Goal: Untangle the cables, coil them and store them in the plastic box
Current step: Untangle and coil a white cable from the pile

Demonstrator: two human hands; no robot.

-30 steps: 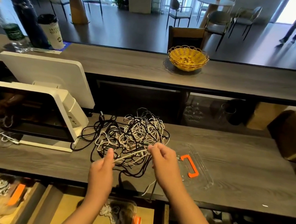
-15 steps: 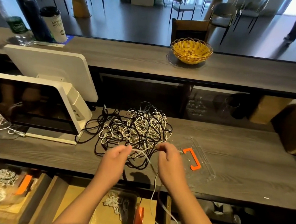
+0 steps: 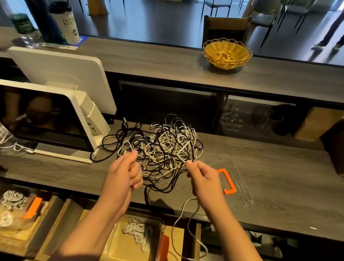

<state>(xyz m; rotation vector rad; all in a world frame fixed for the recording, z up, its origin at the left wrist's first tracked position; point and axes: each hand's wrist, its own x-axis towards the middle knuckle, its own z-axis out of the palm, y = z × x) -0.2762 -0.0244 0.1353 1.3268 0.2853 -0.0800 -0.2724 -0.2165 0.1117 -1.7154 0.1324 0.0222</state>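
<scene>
Both hands pinch white cable: left hand (image 3: 123, 173) and right hand (image 3: 204, 181) beside the tangle (image 3: 163, 149); the left hand's fingers hide its strand.

Both hands, left (image 3: 123, 171) & right (image 3: 204, 179), pinching white cable (image 3: 182, 217) by tangled cable pile (image 3: 164, 147) on tabletop (image 3: 283, 169), plastic box (image 3: 134, 240) below.
</scene>
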